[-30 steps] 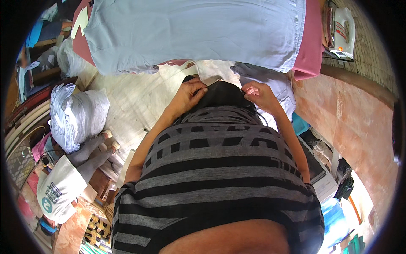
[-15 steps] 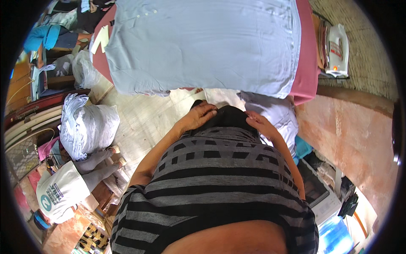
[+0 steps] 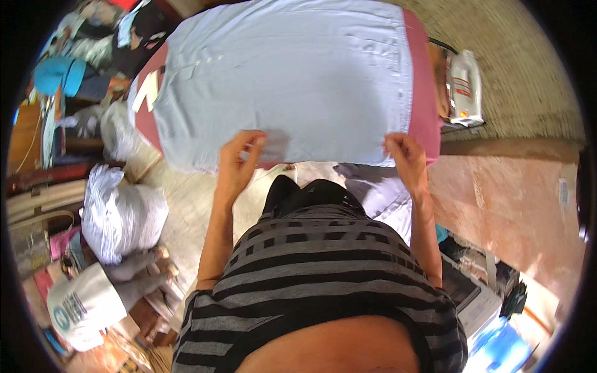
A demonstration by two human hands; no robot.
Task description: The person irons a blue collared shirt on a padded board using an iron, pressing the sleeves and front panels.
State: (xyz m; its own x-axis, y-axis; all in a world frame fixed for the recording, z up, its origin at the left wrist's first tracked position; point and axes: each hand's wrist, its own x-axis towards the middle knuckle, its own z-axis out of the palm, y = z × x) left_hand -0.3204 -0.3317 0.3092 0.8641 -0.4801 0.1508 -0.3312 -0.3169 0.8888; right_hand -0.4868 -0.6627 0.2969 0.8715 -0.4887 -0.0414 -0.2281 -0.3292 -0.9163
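A pale blue buttoned garment (image 3: pixel 298 93) lies spread over a padded board with a dark pink cover (image 3: pixel 424 87). My left hand (image 3: pixel 239 158) is over the garment's near edge, thumb and bent fingers apart, holding nothing; a shadow falls on the cloth beside it. By the garment's near right corner is my right hand (image 3: pixel 407 155), fingers loosely bent and apart at the hem. Whether its fingertips touch the cloth, I cannot tell. A cream collar-shaped piece (image 3: pixel 148 91) lies at the board's left end.
An iron (image 3: pixel 465 87) with a lit orange light stands right of the board. Lavender-grey cloth (image 3: pixel 379 189) hangs below the near edge. At left are a stuffed plastic bag (image 3: pixel 124 211), a white printed bag (image 3: pixel 87 304) and a person in blue (image 3: pixel 59 76). A brownish panel (image 3: pixel 497 199) stands at right.
Both hands have moved forward from my waist to the garment's near edge and spread apart. The view has shifted, so the board and iron appear further left.
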